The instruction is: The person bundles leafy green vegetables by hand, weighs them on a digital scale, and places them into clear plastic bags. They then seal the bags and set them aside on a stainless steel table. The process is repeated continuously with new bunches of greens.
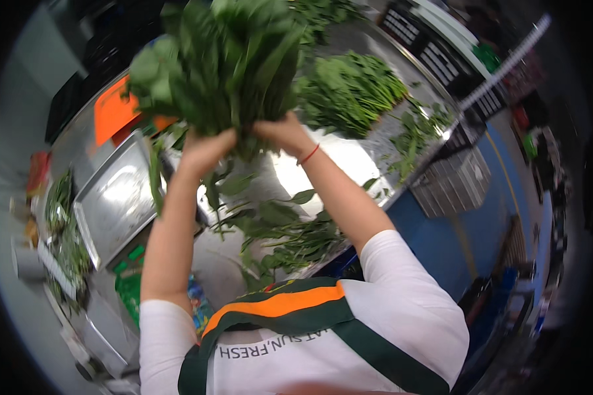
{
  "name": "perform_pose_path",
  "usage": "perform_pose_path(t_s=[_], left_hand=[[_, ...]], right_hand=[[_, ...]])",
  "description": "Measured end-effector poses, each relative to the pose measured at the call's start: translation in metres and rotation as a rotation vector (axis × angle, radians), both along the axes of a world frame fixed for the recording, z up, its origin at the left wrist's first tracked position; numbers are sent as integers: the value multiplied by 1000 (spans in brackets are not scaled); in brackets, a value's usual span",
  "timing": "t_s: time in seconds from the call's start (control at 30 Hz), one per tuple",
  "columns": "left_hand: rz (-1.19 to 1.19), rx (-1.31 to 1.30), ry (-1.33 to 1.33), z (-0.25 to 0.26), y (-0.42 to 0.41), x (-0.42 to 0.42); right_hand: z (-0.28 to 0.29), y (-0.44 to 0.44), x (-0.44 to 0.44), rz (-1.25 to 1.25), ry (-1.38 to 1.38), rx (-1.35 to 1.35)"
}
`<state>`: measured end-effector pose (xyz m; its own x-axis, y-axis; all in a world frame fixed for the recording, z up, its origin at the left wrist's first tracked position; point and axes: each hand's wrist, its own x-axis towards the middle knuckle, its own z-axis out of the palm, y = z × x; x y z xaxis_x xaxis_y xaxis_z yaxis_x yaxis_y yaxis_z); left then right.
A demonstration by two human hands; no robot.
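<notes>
Both my hands hold up a large bunch of leafy greens (227, 64), blurred, above a stainless steel table (257, 180). My left hand (207, 148) grips the stem end from the left. Beside it my right hand (284, 133), with a red string on the wrist, closes on the stems from the right. A neat pile of greens (351, 91) lies on the table to the right, stems pointing right. Loose leaves and stems (291, 234) are scattered on the table nearer my body.
An empty metal tray (121, 197) and an orange plastic container (113, 111) are at the left. Wrapped greens (66, 237) lie at the far left. Black crates (435, 59) line the table's far right edge; a grey crate (454, 182) stands on the blue floor.
</notes>
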<state>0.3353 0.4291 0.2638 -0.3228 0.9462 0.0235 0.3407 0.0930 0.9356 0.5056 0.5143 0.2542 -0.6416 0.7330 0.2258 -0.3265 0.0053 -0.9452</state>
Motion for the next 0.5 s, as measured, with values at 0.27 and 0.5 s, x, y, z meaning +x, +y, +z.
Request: perform_pose_path(t_s=[0.27,0.5], left_hand=[[203,-153,-339,91,-130,-152],[417,-577,220,-67,-225,-250]], right_hand=[[79,-83,-166,307,-358,16],[-29,-168,-260,78,-1057,715]])
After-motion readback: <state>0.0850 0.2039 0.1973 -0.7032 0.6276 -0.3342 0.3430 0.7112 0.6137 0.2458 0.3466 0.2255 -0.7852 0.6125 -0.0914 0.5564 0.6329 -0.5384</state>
